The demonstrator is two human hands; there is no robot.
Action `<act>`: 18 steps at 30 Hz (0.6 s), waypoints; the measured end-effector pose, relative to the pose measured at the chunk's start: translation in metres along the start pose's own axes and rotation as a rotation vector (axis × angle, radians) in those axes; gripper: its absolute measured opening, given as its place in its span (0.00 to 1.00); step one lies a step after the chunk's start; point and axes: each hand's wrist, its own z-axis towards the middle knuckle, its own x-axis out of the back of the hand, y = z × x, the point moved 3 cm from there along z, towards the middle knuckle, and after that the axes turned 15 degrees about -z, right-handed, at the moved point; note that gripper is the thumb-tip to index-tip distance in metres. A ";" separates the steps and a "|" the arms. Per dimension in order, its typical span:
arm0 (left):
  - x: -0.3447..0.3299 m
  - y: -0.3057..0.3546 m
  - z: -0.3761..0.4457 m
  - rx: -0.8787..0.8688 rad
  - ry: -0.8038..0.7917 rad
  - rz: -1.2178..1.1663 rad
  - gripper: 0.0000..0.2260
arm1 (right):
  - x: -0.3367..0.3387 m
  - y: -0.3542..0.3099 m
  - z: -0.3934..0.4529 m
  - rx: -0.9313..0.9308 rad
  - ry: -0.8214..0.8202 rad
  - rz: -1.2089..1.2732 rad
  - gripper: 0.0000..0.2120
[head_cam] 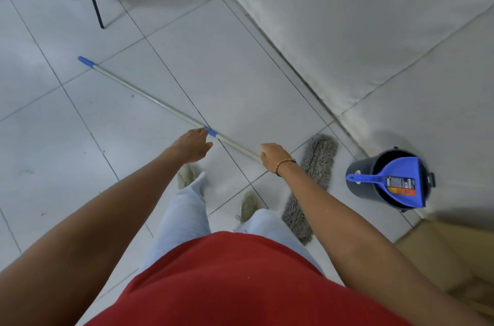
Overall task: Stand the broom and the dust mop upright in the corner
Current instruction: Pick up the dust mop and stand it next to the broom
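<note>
tiled floor, grey shaggy dust mop, pale pole

The dust mop lies on the floor just left of the bucket holding a dustpan, its handle stretching away leftward, the wall behind.

The person wears a red top, pale blue trousers, beige shoes and a beaded bracelet on the right wrist; both forearms are bare.
</note>
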 end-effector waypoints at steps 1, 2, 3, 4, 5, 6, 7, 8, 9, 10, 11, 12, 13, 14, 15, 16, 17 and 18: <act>0.010 -0.009 0.010 0.011 -0.007 -0.008 0.25 | 0.003 -0.004 0.011 -0.013 -0.006 0.005 0.11; 0.016 -0.016 0.016 0.022 -0.017 -0.014 0.25 | 0.003 -0.006 0.018 -0.019 -0.005 0.019 0.10; 0.025 -0.027 0.027 0.026 -0.029 -0.011 0.25 | 0.005 -0.011 0.030 -0.043 -0.008 0.035 0.09; 0.036 -0.039 0.041 0.031 -0.044 -0.004 0.25 | 0.006 -0.016 0.047 -0.068 -0.007 0.054 0.09; 0.042 -0.048 0.050 0.034 -0.047 -0.007 0.25 | 0.008 -0.018 0.058 -0.092 -0.009 0.079 0.09; 0.051 -0.060 0.063 0.028 -0.053 -0.005 0.25 | 0.005 -0.024 0.074 -0.130 -0.002 0.112 0.10; 0.056 -0.068 0.072 0.014 -0.054 -0.007 0.25 | 0.004 -0.025 0.082 -0.170 0.005 0.132 0.09; 0.062 -0.077 0.081 0.000 -0.070 -0.007 0.25 | 0.001 -0.029 0.091 -0.208 0.022 0.150 0.08; 0.070 -0.087 0.093 -0.013 -0.105 -0.002 0.25 | -0.002 -0.035 0.101 -0.263 0.018 0.171 0.07; 0.076 -0.099 0.103 -0.013 -0.150 0.001 0.25 | -0.009 -0.042 0.109 -0.306 0.017 0.185 0.08; 0.085 -0.117 0.119 -0.011 -0.198 0.012 0.25 | -0.016 -0.053 0.124 -0.354 0.008 0.213 0.09; 0.089 -0.130 0.130 -0.024 -0.227 0.029 0.25 | -0.022 -0.059 0.131 -0.390 0.007 0.220 0.11; 0.096 -0.144 0.146 -0.022 -0.255 0.043 0.25 | -0.026 -0.068 0.141 -0.416 -0.005 0.253 0.12; 0.105 -0.158 0.167 -0.005 -0.279 0.050 0.25 | -0.029 -0.075 0.155 -0.433 -0.006 0.285 0.12; 0.111 -0.169 0.188 0.004 -0.297 0.055 0.25 | -0.032 -0.082 0.169 -0.438 -0.017 0.303 0.12; 0.116 -0.177 0.205 0.015 -0.306 0.056 0.25 | -0.033 -0.087 0.179 -0.434 -0.030 0.306 0.12; 0.118 -0.182 0.225 0.018 -0.306 0.039 0.25 | -0.036 -0.092 0.188 -0.426 -0.050 0.302 0.13; 0.116 -0.190 0.251 0.023 -0.317 0.011 0.25 | -0.044 -0.096 0.207 -0.412 -0.075 0.310 0.15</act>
